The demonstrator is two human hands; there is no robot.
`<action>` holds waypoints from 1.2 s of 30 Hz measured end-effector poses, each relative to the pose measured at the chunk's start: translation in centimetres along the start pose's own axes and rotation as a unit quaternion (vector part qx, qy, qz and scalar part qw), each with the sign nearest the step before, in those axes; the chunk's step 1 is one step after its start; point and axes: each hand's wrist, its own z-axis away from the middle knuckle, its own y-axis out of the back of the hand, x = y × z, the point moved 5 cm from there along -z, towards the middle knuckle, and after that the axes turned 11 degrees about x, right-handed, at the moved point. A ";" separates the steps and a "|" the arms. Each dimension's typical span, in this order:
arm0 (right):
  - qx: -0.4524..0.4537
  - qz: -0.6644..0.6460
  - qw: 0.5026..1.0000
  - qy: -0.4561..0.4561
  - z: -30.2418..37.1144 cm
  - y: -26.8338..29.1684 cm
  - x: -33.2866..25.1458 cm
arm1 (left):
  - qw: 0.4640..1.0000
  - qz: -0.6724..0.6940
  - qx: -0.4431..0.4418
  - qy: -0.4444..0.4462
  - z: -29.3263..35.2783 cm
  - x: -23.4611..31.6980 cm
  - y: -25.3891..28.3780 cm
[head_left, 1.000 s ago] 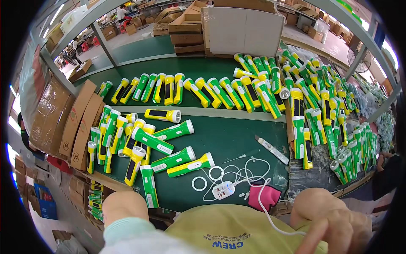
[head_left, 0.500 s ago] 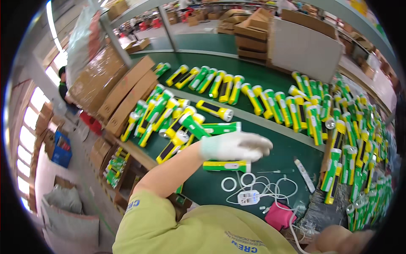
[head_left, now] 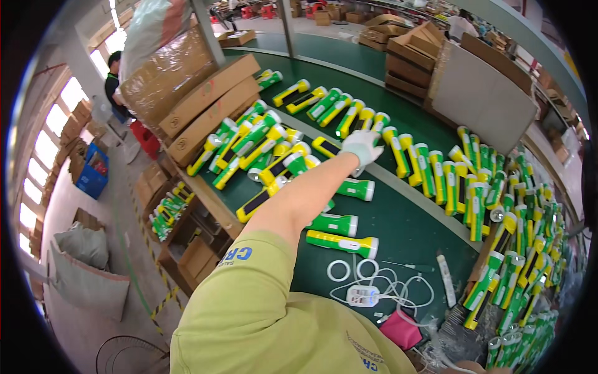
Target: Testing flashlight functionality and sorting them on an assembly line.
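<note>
My left hand (head_left: 362, 148), in a white glove, stretches far over the green bench with its fingers apart. It is at the near ends of a row of green-and-yellow flashlights (head_left: 350, 119) and partly covers them. Under the wrist lies a yellow flashlight with a black panel (head_left: 326, 147), its head partly hidden. Nearer me, beside my forearm, a green flashlight (head_left: 355, 189), another green flashlight (head_left: 336, 224) and a yellow-and-green flashlight (head_left: 342, 243) lie sideways. My right hand cannot be made out; only a sliver of skin shows at the lower edge.
Piled flashlights (head_left: 252, 134) lie left of my arm, and many more (head_left: 529, 237) fill the right side. A white power strip (head_left: 363, 296) with tangled cables, a pink pouch (head_left: 402, 329) and a screwdriver (head_left: 408, 266) are near me. Cardboard boxes (head_left: 208, 103) border the left.
My left hand has moved away from the near flashlights, forward to the far row. The near flashlights, which it partly covered, now show more fully. The whole view has shifted.
</note>
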 end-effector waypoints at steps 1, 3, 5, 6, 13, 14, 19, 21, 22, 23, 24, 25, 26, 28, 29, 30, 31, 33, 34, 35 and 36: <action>-0.037 -0.029 0.999 0.010 0.5 -0.8 1.6 | 0.997 -0.031 -0.061 0.037 -0.3 0.1 -0.9; -0.110 -0.094 0.989 0.031 1.8 -2.5 4.7 | 0.991 -0.122 -0.044 0.036 -0.2 0.2 -2.5; 0.062 0.005 0.981 -0.185 4.7 -3.1 7.5 | 0.983 -0.178 -0.034 0.027 -0.9 1.5 -3.0; 0.078 0.085 0.960 -0.255 6.1 -2.9 8.8 | 0.974 -0.215 -0.068 0.024 -2.3 1.5 -4.0; 0.313 0.198 0.808 -0.457 16.2 -0.8 11.3 | 0.964 -0.087 -0.170 0.187 -4.0 1.7 -1.6; 0.329 0.179 0.796 -0.476 16.9 -0.5 11.2 | 0.974 -0.021 -0.037 0.222 -4.7 -2.7 -2.7; 0.463 0.090 0.721 -0.507 19.7 1.3 12.6 | 0.679 0.647 -0.074 0.340 -0.2 -1.3 0.3; 0.473 0.046 0.717 -0.510 19.9 1.6 13.7 | 0.790 0.563 -0.100 0.222 3.2 5.1 5.5; 0.468 0.031 0.718 -0.515 19.7 1.6 14.5 | 0.846 0.510 -0.113 0.107 5.1 7.1 7.9; 0.463 0.037 0.737 -0.490 18.8 1.6 15.6 | 0.845 0.516 -0.132 0.052 7.1 8.9 9.6; 0.455 0.045 0.755 -0.470 17.6 1.3 16.6 | 0.878 0.461 -0.125 -0.036 9.1 10.5 12.1; 0.427 0.077 0.769 -0.470 16.5 0.9 17.9 | 0.902 0.365 -0.039 -0.228 10.7 11.5 13.9; 0.439 0.036 0.772 -0.458 15.8 0.4 18.6 | 0.879 0.391 -0.062 -0.267 12.1 12.6 15.4; 0.489 -0.093 0.736 -0.460 14.5 -1.0 19.5 | 0.878 0.328 -0.032 -0.346 14.4 14.1 16.8; 0.521 -0.182 0.704 -0.448 14.1 -1.5 19.7 | 0.881 0.316 -0.039 -0.350 15.0 14.0 16.8; 0.492 -0.186 0.732 -0.433 14.3 -1.6 19.5 | 0.879 0.330 -0.049 -0.341 15.4 14.1 16.2; 0.458 -0.193 0.763 -0.414 14.0 -2.0 19.4 | 0.879 0.338 -0.054 -0.332 15.6 13.9 15.8; 0.408 0.016 0.821 -0.399 13.3 -2.8 18.2 | 0.879 0.339 -0.053 -0.332 16.6 13.5 14.9; 0.379 0.099 0.840 -0.375 12.6 -3.1 17.3 | 0.884 0.349 -0.056 -0.307 17.1 13.2 14.4; 0.371 0.095 0.834 -0.397 12.7 -2.8 17.0 | 0.889 0.358 -0.057 -0.280 17.7 12.8 14.0; 0.354 0.095 0.793 -0.486 13.0 -1.9 16.3 | 0.898 0.395 -0.101 -0.168 18.0 11.1 12.6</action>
